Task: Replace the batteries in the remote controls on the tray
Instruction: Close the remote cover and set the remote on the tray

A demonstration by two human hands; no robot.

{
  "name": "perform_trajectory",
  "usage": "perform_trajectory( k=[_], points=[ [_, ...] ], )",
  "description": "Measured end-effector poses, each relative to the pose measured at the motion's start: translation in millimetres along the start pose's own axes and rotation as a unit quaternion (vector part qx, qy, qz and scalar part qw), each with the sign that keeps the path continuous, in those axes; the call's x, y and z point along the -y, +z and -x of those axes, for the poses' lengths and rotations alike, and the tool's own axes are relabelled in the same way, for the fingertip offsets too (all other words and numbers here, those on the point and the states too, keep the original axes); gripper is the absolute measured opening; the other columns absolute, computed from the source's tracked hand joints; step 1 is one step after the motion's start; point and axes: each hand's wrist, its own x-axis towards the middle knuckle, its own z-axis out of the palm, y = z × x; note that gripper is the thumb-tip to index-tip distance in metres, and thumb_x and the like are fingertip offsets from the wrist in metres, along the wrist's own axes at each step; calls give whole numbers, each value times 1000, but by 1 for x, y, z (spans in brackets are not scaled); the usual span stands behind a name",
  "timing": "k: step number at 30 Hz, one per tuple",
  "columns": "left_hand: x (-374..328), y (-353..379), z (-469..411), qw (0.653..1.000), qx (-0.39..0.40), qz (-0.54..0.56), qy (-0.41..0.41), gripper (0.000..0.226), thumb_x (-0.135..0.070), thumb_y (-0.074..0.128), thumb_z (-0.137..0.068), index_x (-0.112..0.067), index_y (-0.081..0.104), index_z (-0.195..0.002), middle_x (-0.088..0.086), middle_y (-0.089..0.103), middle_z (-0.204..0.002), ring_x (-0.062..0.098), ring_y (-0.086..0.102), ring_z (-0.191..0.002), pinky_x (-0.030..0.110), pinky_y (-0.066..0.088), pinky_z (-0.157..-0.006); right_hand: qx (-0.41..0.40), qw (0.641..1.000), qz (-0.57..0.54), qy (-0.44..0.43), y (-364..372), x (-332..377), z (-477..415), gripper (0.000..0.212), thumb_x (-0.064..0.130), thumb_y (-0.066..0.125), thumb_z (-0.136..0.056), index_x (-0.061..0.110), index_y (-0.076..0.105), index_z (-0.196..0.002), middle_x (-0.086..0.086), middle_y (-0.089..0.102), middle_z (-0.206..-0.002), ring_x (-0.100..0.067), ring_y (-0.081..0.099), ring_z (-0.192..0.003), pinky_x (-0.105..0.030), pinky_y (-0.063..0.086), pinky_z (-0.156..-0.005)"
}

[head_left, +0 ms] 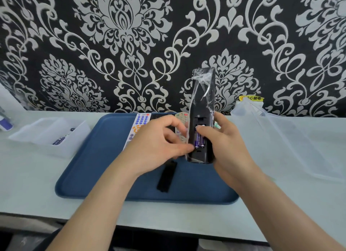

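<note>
The right hand [226, 144] grips the black remote [203, 93] low on its right side. Its fingers wrap behind the remote and its thumb lies across the open battery bay. Two purple batteries [199, 140] sit in that bay, just under the thumb tip. The remote stands almost upright above the tray, back towards the camera, wrapped in loose clear film.

The left hand [159, 144] is beside it with its fingers curled, and their tips pinch the remote's lower left edge.

Below the left hand a black cover [166, 177] lies flat on the blue tray [89, 166]. Behind that hand, partly hidden, a white remote [139, 123] and a grey remote [180, 118] lie on the tray's far part, side by side.

Well out to the left of the hands, on the pale table [28, 185], stands a clear box [50, 133] with a battery in it. To the right of the right hand lies a clear bag [280, 134].
</note>
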Motion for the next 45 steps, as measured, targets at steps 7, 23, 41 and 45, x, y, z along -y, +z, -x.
perform_trajectory(
  k=[7,23,41,45],
  points=[
    [26,-9,10,919,121,-376,23,67,-48,80,-67,-47,53,-127,-15,53,-91,2,49,-82,27,46,-73,-13,997,-47,55,1,-3,1,15,14,48,-100,19,62,-100,-12,70,-88,-25,65,-78,-43,54,-71],
    [11,-23,15,945,-78,315,30,23,-8,73,-70,-17,62,-89,5,68,-68,15,64,-57,16,50,-56,51,987,-126,80,5,-1,6,26,17,57,-96,7,59,-120,-21,70,-103,-28,64,-81,-33,57,-60],
    [2,-14,23,997,11,50,64,40,-21,78,-75,-55,69,-95,-13,74,-87,14,70,-82,18,53,-80,9,994,-111,3,-7,12,1,43,-12,66,-81,0,55,-121,-8,74,-87,-19,72,-71,-28,56,-57],
    [1,-15,26,980,-77,-56,176,34,-32,72,-82,-56,63,-105,-26,70,-93,8,70,-80,25,54,-78,-1,993,-115,18,-6,9,0,23,2,65,-89,7,58,-110,-7,70,-82,-17,69,-64,-29,54,-54]
  ],
)
